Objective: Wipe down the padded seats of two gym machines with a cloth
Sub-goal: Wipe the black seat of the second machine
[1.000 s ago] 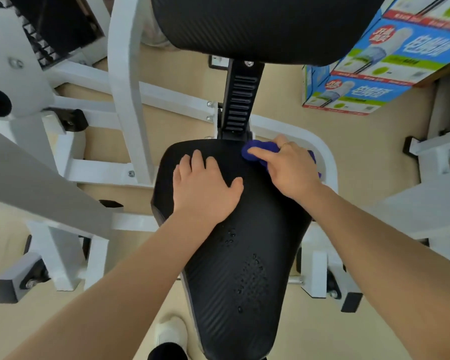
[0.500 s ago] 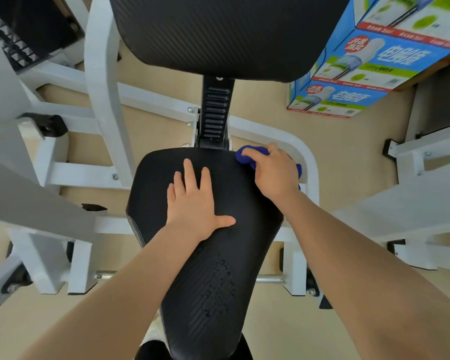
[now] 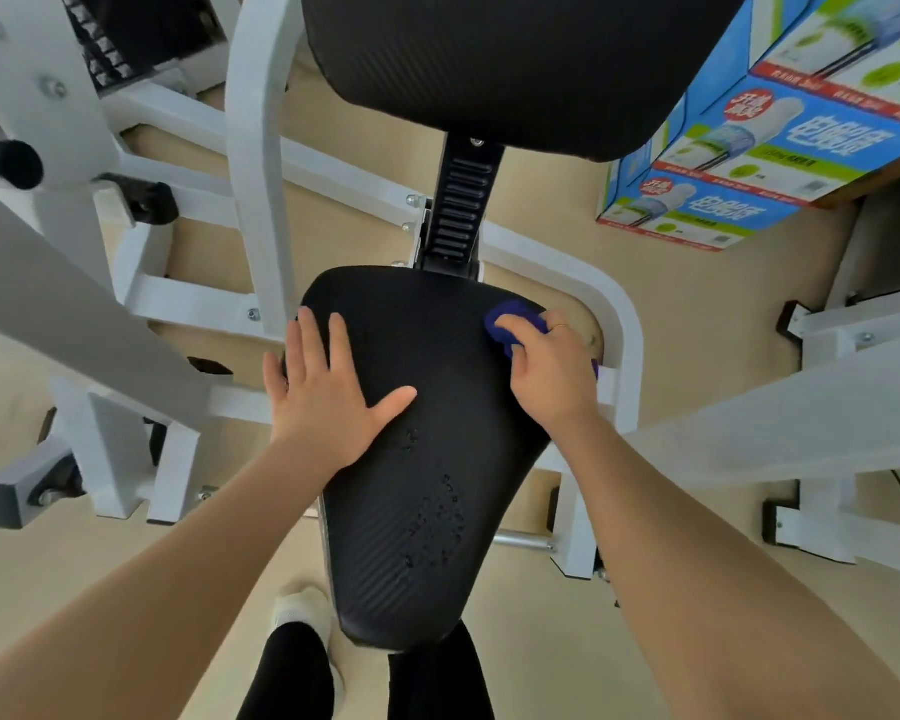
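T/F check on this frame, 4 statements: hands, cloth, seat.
1. The left hand lies flat on the black seat. True.
2. The right hand holds a blue cloth at the seat's far right corner. True.
3. The cloth is white. False: it is blue.
4. The seat's near half is dry. False: water droplets sit there.

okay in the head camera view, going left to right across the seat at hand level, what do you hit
White upright frame bar → left hand, flat on the black seat → bare seat padding → blue cloth → right hand gripping it → white curved frame tube.
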`<state>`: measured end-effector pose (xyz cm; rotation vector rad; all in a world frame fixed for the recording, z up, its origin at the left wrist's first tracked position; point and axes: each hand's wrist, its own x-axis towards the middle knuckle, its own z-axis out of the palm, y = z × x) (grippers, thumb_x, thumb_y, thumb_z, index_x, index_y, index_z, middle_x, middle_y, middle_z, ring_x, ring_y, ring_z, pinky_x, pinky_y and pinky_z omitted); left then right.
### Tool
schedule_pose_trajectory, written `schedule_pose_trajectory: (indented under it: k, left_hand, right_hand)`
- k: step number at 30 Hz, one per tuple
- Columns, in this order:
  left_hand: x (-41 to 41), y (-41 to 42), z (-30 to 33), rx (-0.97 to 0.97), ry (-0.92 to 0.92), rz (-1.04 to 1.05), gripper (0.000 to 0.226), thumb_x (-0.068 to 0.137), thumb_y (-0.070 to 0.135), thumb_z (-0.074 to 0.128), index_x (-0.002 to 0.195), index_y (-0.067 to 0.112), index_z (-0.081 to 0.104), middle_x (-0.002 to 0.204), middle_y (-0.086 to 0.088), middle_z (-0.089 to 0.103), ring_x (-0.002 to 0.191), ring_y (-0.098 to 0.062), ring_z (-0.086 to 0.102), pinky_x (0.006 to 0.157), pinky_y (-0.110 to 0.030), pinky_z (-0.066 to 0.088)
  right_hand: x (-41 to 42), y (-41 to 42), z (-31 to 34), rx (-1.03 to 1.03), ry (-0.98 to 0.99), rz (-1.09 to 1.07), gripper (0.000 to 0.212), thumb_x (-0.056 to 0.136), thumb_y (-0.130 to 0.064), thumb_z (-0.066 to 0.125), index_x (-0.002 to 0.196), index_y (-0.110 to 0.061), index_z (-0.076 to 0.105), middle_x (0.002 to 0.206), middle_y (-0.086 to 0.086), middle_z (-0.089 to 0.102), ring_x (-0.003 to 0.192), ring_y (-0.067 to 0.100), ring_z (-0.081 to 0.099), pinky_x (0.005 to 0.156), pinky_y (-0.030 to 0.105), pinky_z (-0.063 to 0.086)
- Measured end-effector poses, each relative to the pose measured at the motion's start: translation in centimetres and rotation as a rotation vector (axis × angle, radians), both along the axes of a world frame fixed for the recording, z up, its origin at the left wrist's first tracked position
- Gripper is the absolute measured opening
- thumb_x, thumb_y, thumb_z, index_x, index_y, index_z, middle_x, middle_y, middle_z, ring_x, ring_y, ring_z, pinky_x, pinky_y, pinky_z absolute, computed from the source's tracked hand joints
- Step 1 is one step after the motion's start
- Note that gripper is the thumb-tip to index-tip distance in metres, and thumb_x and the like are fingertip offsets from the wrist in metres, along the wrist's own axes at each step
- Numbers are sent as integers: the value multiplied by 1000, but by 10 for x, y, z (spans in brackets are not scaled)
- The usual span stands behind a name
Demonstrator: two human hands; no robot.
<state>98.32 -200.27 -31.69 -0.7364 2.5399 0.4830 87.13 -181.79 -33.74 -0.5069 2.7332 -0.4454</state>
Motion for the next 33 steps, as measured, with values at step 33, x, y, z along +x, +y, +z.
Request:
schedule_pose_trajectory:
  k: [33]
  left_hand:
    - [29,-50,-1,792,349,737,47,97,18,26,142,23,37,143,4,42,133,-14,36,114,-41,28]
  right_hand:
    - [22,-101,7,-40,-126,458,40,91,-20,47,125,-40,55,116,3,50,101,25,57,79,38,48]
